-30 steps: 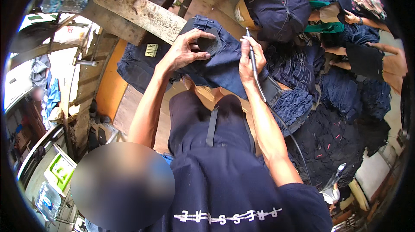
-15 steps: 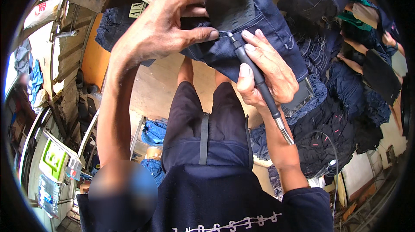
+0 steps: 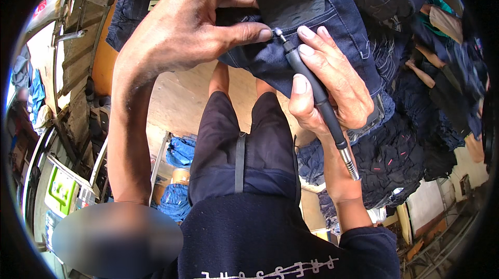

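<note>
Dark-blue denim (image 3: 340, 32) and the outspread left hand (image 3: 200, 27) could be nicked should the metal-tipped tool (image 3: 320, 100), clasped in the right hand (image 3: 340, 81), slip.

Wide fisheye view from the wearer's head, facing down over the dark shirt (image 3: 249, 232), left hand (image 3: 202, 27) and right hand (image 3: 343, 85) close to the lens, floor (image 3: 176, 102) farther below, straight edges bending toward the rim
</note>
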A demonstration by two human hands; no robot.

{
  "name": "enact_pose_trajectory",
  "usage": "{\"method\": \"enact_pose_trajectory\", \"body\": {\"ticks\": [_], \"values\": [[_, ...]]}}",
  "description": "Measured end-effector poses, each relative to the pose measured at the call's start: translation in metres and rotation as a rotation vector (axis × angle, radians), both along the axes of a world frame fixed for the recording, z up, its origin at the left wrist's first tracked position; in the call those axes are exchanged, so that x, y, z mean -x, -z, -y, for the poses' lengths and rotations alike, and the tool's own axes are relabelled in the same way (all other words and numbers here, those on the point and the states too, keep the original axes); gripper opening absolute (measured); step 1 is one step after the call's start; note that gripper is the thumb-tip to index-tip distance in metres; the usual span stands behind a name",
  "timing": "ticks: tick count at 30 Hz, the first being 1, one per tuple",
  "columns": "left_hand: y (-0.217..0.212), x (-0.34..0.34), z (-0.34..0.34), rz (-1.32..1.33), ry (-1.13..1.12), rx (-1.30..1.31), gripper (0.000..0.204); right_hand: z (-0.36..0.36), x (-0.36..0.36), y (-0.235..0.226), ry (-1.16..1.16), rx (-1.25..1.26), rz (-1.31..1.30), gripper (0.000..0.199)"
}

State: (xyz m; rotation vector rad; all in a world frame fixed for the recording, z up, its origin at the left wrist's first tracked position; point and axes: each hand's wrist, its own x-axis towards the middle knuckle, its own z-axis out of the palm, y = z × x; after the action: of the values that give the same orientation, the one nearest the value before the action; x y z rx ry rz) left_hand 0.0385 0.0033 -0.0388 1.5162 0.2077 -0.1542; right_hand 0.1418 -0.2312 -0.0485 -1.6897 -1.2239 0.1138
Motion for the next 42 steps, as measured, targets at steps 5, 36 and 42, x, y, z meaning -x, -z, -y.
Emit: {"method": "enact_pose_trajectory", "body": {"ticks": [5, 36, 42], "values": [[0.005, -0.002, 0.003, 0.045, -0.005, -0.021, 0.074, -0.001, 0.003, 0.002, 0.047, -0.024, 0.001, 0.028], [-0.019, -0.002, 0.019, 0.018, -0.100, -0.139, 0.073, 0.016, -0.015, -0.002, 0.076, 0.010, -0.121, 0.033], [-0.019, -0.009, 0.039, 0.057, -0.253, -0.160, 0.068, 0.018, -0.028, 0.001, -0.031, 0.015, -0.023, 0.032]]}}
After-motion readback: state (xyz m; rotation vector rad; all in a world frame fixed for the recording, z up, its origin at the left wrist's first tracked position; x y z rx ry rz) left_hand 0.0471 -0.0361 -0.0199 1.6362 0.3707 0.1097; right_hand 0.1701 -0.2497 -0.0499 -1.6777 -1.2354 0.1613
